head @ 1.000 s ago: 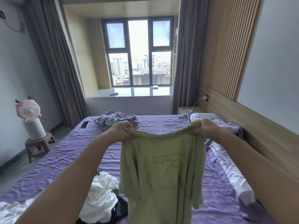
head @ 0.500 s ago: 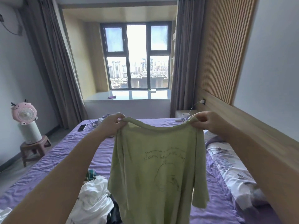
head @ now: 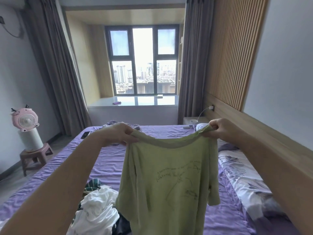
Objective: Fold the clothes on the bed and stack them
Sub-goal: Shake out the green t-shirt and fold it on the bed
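A light green T-shirt (head: 162, 180) with dark line writing on its front hangs in the air over the bed. My left hand (head: 118, 134) grips its left shoulder and my right hand (head: 220, 128) grips its right shoulder, stretching the neckline between them. Below it on the purple bed sheet (head: 67, 167) lies a crumpled white garment (head: 96, 211) with a dark green checked piece (head: 92, 184) and a dark cloth beside it. A lilac garment (head: 111, 123) lies bunched at the bed's far end, partly hidden behind my left hand.
A floral pillow (head: 240, 175) lies along the wooden headboard (head: 254, 133) on the right. A phone (head: 85, 134) rests near the bed's far left corner. A pink fan (head: 25, 120) stands on a small stool (head: 34, 155) at left. A nightstand (head: 193, 120) sits by the window.
My hands have lifted the green T-shirt higher and pulled its shoulders wider apart, so it hangs flatter. The view has tilted up a little.
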Demonstrator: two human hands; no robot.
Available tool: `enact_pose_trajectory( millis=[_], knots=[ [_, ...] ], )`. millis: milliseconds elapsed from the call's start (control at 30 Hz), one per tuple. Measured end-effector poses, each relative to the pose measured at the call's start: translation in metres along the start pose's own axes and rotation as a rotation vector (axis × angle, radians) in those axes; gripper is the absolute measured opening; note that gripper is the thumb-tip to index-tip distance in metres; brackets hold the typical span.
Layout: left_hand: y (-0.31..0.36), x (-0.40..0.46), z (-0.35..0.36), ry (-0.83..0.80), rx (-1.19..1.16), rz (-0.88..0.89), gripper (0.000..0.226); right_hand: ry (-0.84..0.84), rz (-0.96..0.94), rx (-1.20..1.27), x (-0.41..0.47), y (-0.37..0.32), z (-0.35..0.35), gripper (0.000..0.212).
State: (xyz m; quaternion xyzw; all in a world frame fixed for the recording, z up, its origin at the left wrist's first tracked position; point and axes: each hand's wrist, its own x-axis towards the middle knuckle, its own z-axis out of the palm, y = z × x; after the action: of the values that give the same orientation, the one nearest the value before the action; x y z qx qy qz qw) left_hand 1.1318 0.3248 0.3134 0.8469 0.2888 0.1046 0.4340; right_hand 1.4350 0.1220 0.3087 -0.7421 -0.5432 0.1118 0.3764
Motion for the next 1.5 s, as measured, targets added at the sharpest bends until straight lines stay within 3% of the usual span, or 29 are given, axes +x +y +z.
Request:
enact_pose_trajectory(
  millis=[67, 167, 267, 400, 600, 867, 967, 1200, 1267, 1367, 1500],
  knots=[
    [0.002, 0.002, 0.003, 0.075, 0.045, -0.058, 0.015, -0.056, 0.021, 0.136, -0.001, -0.002, 0.000, 0.009],
    [-0.003, 0.002, 0.007, 0.157, -0.042, -0.090, 0.022, -0.102, 0.083, 0.202, -0.003, -0.001, -0.001, 0.020],
    [-0.003, 0.000, 0.013, 0.218, -0.281, -0.043, 0.015, -0.045, 0.065, 0.159, -0.007, -0.004, -0.004, 0.022],
    [0.009, -0.004, 0.016, 0.159, -0.573, -0.030, 0.021, 0.027, 0.049, 0.256, -0.011, -0.012, -0.005, 0.016],
    [0.009, -0.006, 0.008, 0.308, -0.159, 0.141, 0.023, -0.091, 0.097, 0.400, -0.018, -0.019, -0.007, 0.014],
    [-0.008, -0.008, 0.002, 0.415, -0.390, 0.110, 0.004, -0.146, 0.122, 0.392, -0.024, -0.021, -0.013, 0.024],
    [-0.014, -0.006, 0.003, 0.398, -0.377, 0.111, 0.008, -0.194, 0.131, 0.361, -0.027, -0.027, -0.013, 0.031],
    [-0.006, -0.004, 0.012, 0.376, -0.396, 0.138, 0.026, -0.150, 0.086, 0.209, -0.041, -0.041, -0.008, 0.011],
    [-0.007, -0.003, 0.012, 0.455, -0.353, 0.174, 0.028, -0.107, 0.075, 0.212, -0.045, -0.044, -0.009, 0.007],
    [-0.006, -0.002, 0.013, 0.634, -0.313, 0.224, 0.011, -0.134, 0.046, 0.250, -0.053, -0.044, -0.016, 0.010],
    [-0.009, -0.005, 0.008, 0.746, -0.272, 0.202, 0.013, -0.096, 0.101, 0.477, -0.061, -0.033, -0.017, 0.015]
  ],
)
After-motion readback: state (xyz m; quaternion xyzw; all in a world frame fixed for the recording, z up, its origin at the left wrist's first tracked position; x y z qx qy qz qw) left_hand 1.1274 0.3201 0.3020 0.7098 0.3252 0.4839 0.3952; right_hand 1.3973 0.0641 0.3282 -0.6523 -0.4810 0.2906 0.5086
